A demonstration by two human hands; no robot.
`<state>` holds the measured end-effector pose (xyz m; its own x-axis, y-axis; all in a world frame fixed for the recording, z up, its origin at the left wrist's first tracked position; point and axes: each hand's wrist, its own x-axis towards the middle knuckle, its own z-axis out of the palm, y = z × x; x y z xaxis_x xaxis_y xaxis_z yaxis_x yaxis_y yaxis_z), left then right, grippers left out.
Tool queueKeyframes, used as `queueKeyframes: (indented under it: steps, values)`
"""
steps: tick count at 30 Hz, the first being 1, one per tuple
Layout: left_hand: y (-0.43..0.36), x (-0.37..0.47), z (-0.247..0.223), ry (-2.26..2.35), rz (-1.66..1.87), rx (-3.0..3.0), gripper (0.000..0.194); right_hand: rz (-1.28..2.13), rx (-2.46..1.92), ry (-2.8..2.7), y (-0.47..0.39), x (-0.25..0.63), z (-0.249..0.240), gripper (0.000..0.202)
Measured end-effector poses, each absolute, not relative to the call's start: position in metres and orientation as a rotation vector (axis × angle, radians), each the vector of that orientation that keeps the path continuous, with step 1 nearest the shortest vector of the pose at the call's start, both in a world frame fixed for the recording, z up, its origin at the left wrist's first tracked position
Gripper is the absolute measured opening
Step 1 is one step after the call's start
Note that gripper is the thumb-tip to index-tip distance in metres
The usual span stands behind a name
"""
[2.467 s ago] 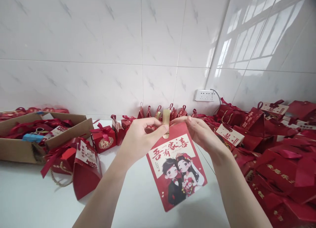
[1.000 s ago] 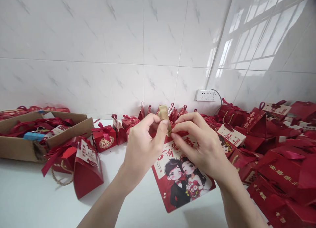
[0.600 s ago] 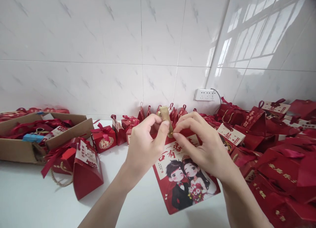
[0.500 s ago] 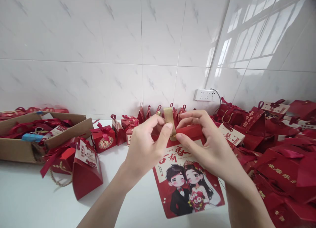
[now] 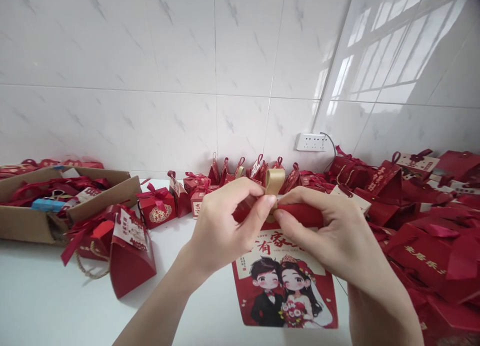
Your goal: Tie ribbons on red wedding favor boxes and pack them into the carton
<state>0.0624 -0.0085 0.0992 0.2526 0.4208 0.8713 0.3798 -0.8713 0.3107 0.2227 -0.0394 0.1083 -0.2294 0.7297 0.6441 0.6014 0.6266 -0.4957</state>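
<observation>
The white wall (image 5: 150, 46) (it had gray streaks) stood behind the white desk (image 5: 48, 296) and showed a bright window reflection (image 5: 397, 61).

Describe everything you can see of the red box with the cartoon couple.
The red box looks like smooth printed card. Its front, facing the camera with the lower edge roughly level, shows a cartoon couple: black suit; white gown, veil and bouquet. Above is red lettering on a cream panel, partly covered. The left hand pinches the gold ribbon loop at its top; the right hand grips beside it. Whether it touches the white table is unclear.
</observation>
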Motion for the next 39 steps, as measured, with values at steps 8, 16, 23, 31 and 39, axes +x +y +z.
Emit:
queueKeyframes:
  steps: [8,16,23,31,39]
  values:
    - [-0.014,0.066,0.098,0.767,1.745,2.326,0.018,0.216,-0.956,-1.955,-0.040,0.224,0.111,0.009]
    - [-0.007,0.062,0.103,0.787,1.403,2.058,0.015,0.168,-1.022,-1.896,-0.036,0.225,0.114,0.011]
    - [0.000,0.068,0.097,0.983,1.349,1.994,0.018,0.121,-1.084,-1.767,-0.029,0.234,0.116,0.012]
    - [0.009,0.069,0.085,0.900,2.008,2.866,0.017,0.196,-1.065,-1.708,-0.024,0.230,0.112,0.011]
    - [0.014,0.072,0.076,1.017,2.055,2.889,0.019,0.221,-1.100,-1.715,-0.022,0.230,0.110,0.013]
